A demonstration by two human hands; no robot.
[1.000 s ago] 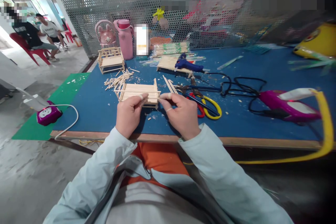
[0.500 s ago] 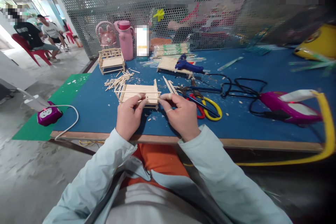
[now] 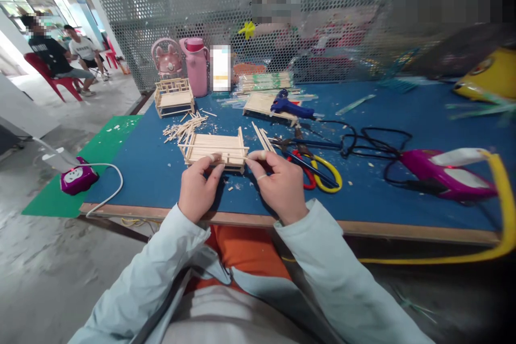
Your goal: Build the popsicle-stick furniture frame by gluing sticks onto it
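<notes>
A miniature bench (image 3: 217, 142) made of thin wooden sticks stands on the blue tabletop in front of me. My left hand (image 3: 199, 187) is closed at its front edge, thumb and forefinger pinching the front rail. At the bench's right front corner, my right hand (image 3: 281, 184) pinches what looks like the end of a thin wooden stick, mostly hidden by the fingertips. Loose sticks (image 3: 263, 137) lie just beyond the right hand. Scissors (image 3: 327, 174) with red and yellow handles rest to its right, beside blue-handled pliers (image 3: 312, 164).
Behind are a finished small bench (image 3: 175, 98), a stick pile (image 3: 187, 128), a pink bottle (image 3: 196, 67) and a blue glue gun (image 3: 291, 106) on a low stick platform (image 3: 258, 105). Its black cable (image 3: 373, 137) runs to a purple power strip (image 3: 443, 174). Mesh (image 3: 226, 0) borders the back.
The whole scene sits slightly lower in the view as my head shifts. Both hands keep nearly the same pinch at the bench's front, with only tiny finger movement.
</notes>
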